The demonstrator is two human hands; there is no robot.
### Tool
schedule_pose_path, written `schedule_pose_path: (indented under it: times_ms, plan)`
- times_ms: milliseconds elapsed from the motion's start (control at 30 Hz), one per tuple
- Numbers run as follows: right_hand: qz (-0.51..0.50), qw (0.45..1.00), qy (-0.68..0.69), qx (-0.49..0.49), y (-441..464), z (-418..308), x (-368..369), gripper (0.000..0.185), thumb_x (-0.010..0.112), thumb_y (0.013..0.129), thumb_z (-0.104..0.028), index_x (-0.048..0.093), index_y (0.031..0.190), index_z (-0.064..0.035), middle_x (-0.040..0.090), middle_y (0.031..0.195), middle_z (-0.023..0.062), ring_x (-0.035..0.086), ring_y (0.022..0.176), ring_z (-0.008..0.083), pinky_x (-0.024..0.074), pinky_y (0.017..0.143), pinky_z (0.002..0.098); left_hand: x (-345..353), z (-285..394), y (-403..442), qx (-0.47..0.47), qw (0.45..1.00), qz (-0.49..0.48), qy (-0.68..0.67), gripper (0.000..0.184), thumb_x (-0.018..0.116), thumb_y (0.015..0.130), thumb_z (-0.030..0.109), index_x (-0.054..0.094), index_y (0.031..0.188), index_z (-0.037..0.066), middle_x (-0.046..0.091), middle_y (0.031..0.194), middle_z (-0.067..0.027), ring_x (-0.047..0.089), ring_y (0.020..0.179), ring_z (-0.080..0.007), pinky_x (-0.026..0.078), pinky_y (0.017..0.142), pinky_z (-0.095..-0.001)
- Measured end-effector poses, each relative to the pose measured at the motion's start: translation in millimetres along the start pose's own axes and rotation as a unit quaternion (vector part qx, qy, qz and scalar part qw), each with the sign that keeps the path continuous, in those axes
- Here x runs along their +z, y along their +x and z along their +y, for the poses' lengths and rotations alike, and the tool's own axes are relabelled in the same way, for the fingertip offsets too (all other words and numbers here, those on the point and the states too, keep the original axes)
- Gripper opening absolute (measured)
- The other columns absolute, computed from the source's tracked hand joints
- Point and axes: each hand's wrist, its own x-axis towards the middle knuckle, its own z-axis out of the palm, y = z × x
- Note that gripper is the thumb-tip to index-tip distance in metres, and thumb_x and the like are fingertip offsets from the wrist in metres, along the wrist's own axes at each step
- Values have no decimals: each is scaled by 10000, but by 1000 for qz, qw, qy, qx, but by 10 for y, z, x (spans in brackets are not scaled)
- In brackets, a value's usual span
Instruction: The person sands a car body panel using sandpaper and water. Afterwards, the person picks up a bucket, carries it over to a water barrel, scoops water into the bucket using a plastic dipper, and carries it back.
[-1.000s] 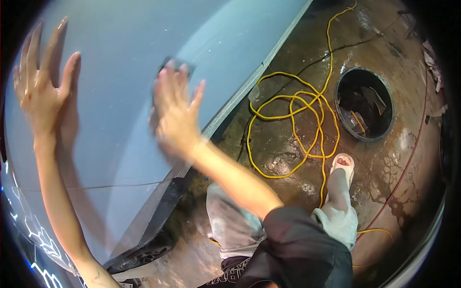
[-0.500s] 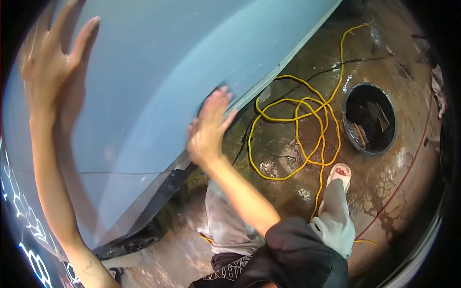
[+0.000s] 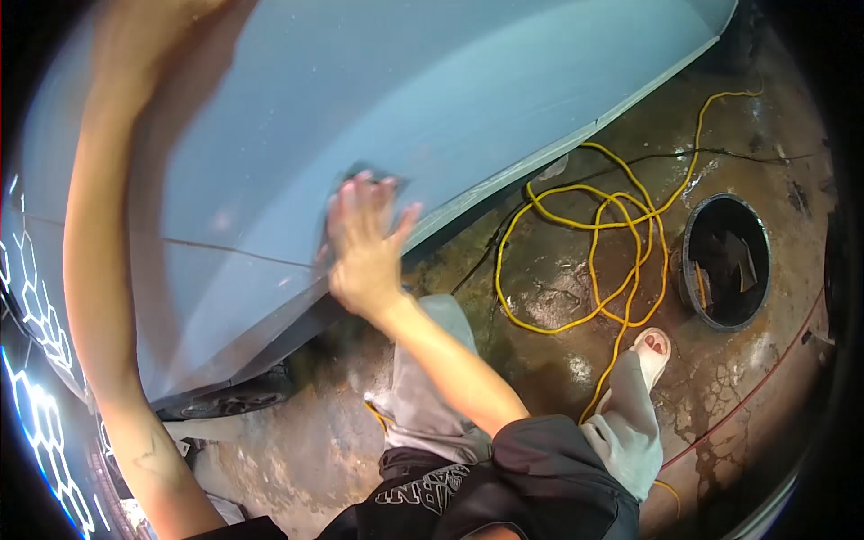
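A grey-blue car body panel (image 3: 432,108) with a matte, wet-looking surface fills the upper left. My right hand (image 3: 369,261) presses on it near the lower edge, fingers pointing up and blurred. Under those fingers lies a dark flat piece that looks like sandpaper (image 3: 363,168), mostly covered by the hand. My left hand (image 3: 157,36) is at the top left against the panel, its thumb stretched out and its other fingers cut off by the frame edge. Nothing shows in it.
A yellow hose (image 3: 499,279) lies in loops on the wet concrete floor (image 3: 558,360). A black bucket (image 3: 688,261) holding dark flat pieces stands to the right, near my sandalled foot (image 3: 652,346). A wheel (image 3: 234,400) shows beneath the panel; a thin red line (image 3: 747,387) crosses the floor.
My right hand has shifted slightly left and down along the panel with the sandpaper. My left hand has moved up, partly out of view. The view has turned a little.
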Motion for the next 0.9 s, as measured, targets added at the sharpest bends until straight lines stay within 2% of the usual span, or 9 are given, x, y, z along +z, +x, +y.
schedule_pose_path:
  times_ms: [100, 200, 267, 333, 367, 567, 667, 700, 900]
  plan:
    - [-47, 993, 20, -105, 157, 267, -289, 873, 565, 768, -245, 241, 1561, -81, 137, 1652, 118, 74, 1535, 290, -157, 1065, 739, -79, 21, 10, -4, 999, 10, -38, 585, 591, 856, 510, 530, 1395, 291, 283, 1605, -84, 230, 1480, -321, 164, 1198, -583]
    - [197, 979, -44, 29, 1345, 1426, -1029, 594, 276, 1031, -317, 238, 1545, -21, 183, 1632, 149, 102, 1518, 339, -123, 1089, 724, -87, 82, -1, -18, 999, 13, -33, 584, 597, 858, 503, 525, 1398, 293, 290, 1603, -82, 235, 1479, -319, 171, 1199, -578]
    - [90, 985, 18, 147, 1677, 1693, -1346, 632, 293, 1030, -338, 187, 1549, 8, 135, 1636, 178, 57, 1520, 348, -111, 1102, 712, -60, 112, -4, -33, 999, 17, -29, 580, 598, 863, 501, 523, 1400, 296, 292, 1602, -81, 237, 1479, -317, 174, 1200, -574]
    - [318, 936, 115, 100, 1748, 1612, -1087, 526, 334, 1022, -269, 387, 1430, 58, 111, 1627, 226, 78, 1518, 355, -57, 1103, 727, -34, 57, -2, -13, 997, 29, -64, 569, 590, 875, 500, 525, 1399, 289, 292, 1602, -75, 233, 1482, -307, 179, 1200, -571]
    - [116, 962, -218, 113, 1365, 1118, -869, 706, 381, 966, -246, 107, 1548, 45, 47, 1629, 246, -15, 1512, 412, -131, 1108, 685, -25, 19, -10, -14, 998, 29, -61, 569, 590, 875, 500, 525, 1399, 289, 292, 1602, -75, 233, 1482, -307, 179, 1200, -571]
    - [-59, 989, 34, -131, 63, 195, -228, 746, 522, 808, -205, 350, 1519, -58, 203, 1632, 152, 73, 1535, 296, -169, 1106, 662, -22, 157, 19, -47, 996, 56, -47, 562, 575, 880, 479, 528, 1397, 265, 287, 1606, -58, 202, 1492, -285, 170, 1204, -566]
    - [108, 980, -120, 118, 1037, 1536, -963, 595, 268, 1029, -265, 179, 1546, 14, 80, 1632, 221, 11, 1517, 382, -69, 1098, 733, -101, 127, 30, 18, 996, 51, -74, 553, 577, 872, 446, 535, 1389, 253, 278, 1611, -49, 181, 1499, -284, 134, 1214, -558]
    - [222, 955, 48, 189, 1413, 1962, -1290, 605, 217, 1062, -322, 103, 1559, 5, 33, 1639, 204, -14, 1515, 388, -51, 1141, 674, -203, 252, 26, -44, 995, 18, -82, 552, 579, 867, 433, 539, 1386, 248, 276, 1612, -47, 180, 1500, -284, 127, 1215, -558]
    - [176, 972, 49, 151, 646, 1039, -650, 760, 343, 1026, -406, -30, 1568, -25, -51, 1636, 222, -74, 1502, 428, -84, 1145, 644, -122, 103, -1, -45, 996, 9, -79, 514, 527, 907, 501, 519, 1396, 342, 376, 1551, -35, 299, 1449, -237, 204, 1205, -492]
